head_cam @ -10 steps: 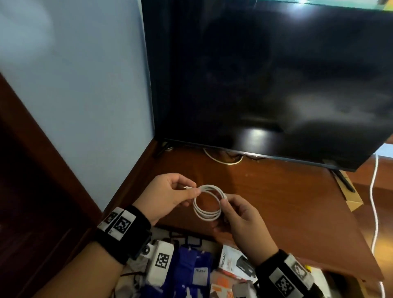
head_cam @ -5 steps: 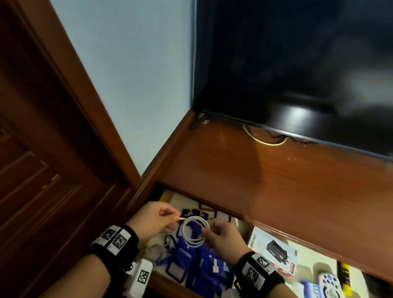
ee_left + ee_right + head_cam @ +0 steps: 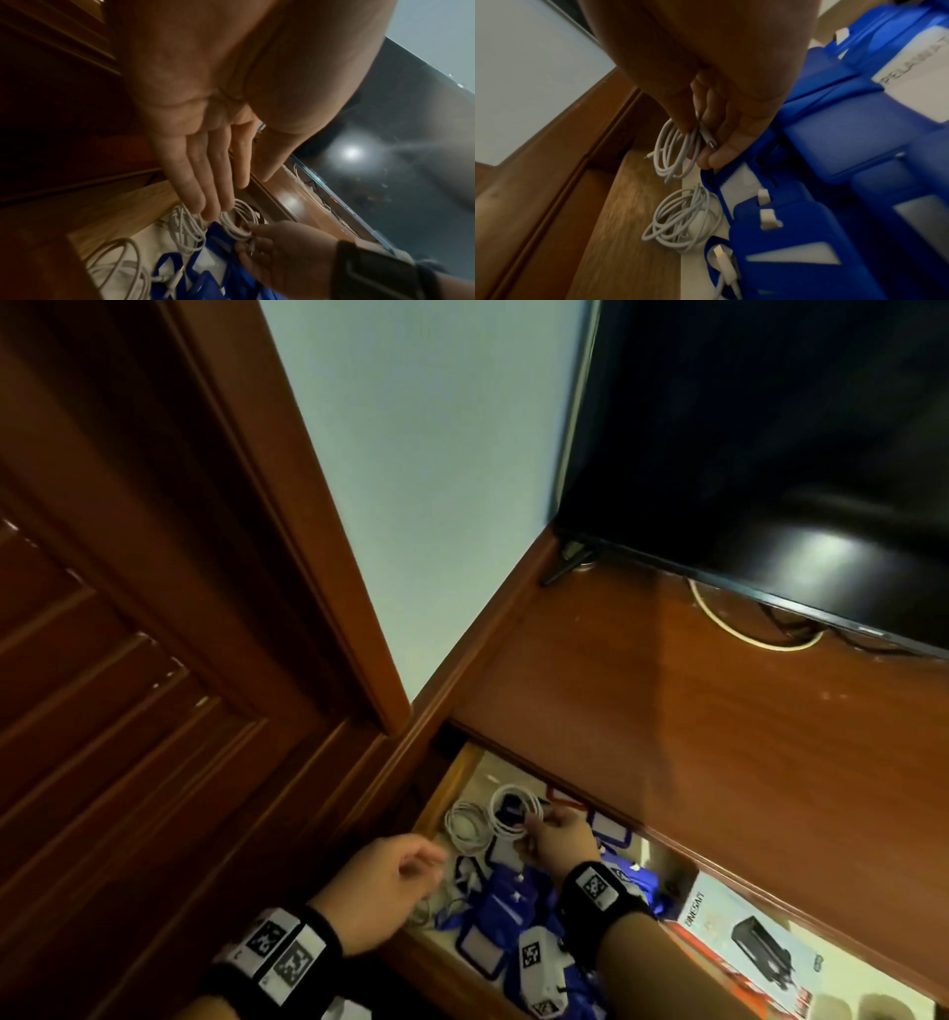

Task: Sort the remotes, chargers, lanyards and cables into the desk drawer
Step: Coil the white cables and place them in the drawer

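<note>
The desk drawer (image 3: 429, 806) stands pulled out under the desk top. My right hand (image 3: 529, 829) pinches a coiled white cable (image 3: 513, 811) low over the drawer's back left corner; the right wrist view shows the coil (image 3: 675, 150) caught between thumb and fingers (image 3: 713, 156). A second white coil (image 3: 464, 827) (image 3: 682, 221) lies just beside it on the drawer floor. My left hand (image 3: 426, 860) hovers at the drawer's left edge and holds nothing, with its fingers (image 3: 205, 182) straight above the coils. Blue lanyard badge holders (image 3: 506, 901) (image 3: 834, 142) fill the drawer's middle.
A charger box (image 3: 744, 947) lies in the drawer to the right. The desk top (image 3: 719, 737) overhangs the drawer's back part and carries a black TV (image 3: 770, 454). A wooden door (image 3: 128, 660) stands close on the left. More loose white cable (image 3: 115, 263) lies near the drawer's front left.
My left hand has let go of the coil and drawn back. My right hand has carried the coil toward the drawer's back left corner, beside the other coil.
</note>
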Tool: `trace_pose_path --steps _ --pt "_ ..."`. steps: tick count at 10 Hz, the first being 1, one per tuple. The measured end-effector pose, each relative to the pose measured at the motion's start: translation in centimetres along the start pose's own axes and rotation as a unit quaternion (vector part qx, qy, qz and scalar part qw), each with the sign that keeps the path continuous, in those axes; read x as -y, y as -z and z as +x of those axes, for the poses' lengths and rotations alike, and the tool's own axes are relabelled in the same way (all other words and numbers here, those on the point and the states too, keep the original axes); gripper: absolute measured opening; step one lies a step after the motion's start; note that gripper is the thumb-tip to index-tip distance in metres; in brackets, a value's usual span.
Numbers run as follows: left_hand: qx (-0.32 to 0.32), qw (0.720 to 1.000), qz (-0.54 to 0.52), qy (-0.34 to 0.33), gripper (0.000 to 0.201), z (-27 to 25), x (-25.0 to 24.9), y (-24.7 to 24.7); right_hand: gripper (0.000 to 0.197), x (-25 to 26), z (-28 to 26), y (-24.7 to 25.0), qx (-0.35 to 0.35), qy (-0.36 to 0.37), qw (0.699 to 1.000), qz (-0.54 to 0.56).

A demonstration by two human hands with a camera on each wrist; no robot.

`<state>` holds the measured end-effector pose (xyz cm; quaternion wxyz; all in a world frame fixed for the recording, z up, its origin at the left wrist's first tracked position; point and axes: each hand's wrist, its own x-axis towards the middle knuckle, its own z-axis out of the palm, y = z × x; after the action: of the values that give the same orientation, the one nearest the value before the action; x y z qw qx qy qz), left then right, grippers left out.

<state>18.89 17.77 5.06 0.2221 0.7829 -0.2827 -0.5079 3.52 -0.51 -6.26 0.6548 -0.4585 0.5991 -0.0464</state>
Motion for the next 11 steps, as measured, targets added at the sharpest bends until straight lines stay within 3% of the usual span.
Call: trace_pose_path --steps 1,2,3,4,5,7,8,10,11 --pt "0.021 1.0 0.003 0.007 0.013 -0.8 0.5 0.3 0.015 1.0 1.5 -0.6 -0.039 -0.029 0.998 0.031" --pt "0.025 1.0 0.001 0.017 0.014 -1.3 0.6 0.8 0.028 1.3 3.1 -1.3 -0.045 -0.037 0.998 -0.017" --pt "0.015 1.0 0.017 0.017 0.015 -1.8 0.6 1.5 0.023 1.9 3.8 -2.0 -0.038 -0.039 0.997 -0.064" --pt "0.015 1.0 0.019 0.018 0.016 -2.3 0.6 2.1 0.03 1.1 5.3 -2.6 -0.039 -0.041 0.994 -0.092" --pt "0.026 0.999 0.008 0.034 0.015 -2.8 0.4 2.7 0.035 1.7 6.0 -3.3 -0.02 -0.007 0.963 -0.27" --pt "0.019 0.999 0.027 0.036 0.015 -3.0 0.0 3.0 0.038 2.6 5.5 -2.9 -0.002 0.031 0.932 -0.362" --pt "0.02 0.999 0.033 0.024 0.015 -2.5 -0.2 2.8 0.041 1.9 4.9 -2.3 0.012 0.069 0.941 -0.33" --pt "0.033 0.998 0.055 -0.006 0.015 -0.9 -0.8 1.5 0.03 1.5 2.0 0.1 0.072 0.153 0.93 -0.325" --pt "0.041 0.994 0.098 -0.009 0.016 0.0 -1.0 0.7 0.046 1.2 -0.5 1.8 0.09 0.195 0.915 -0.341"
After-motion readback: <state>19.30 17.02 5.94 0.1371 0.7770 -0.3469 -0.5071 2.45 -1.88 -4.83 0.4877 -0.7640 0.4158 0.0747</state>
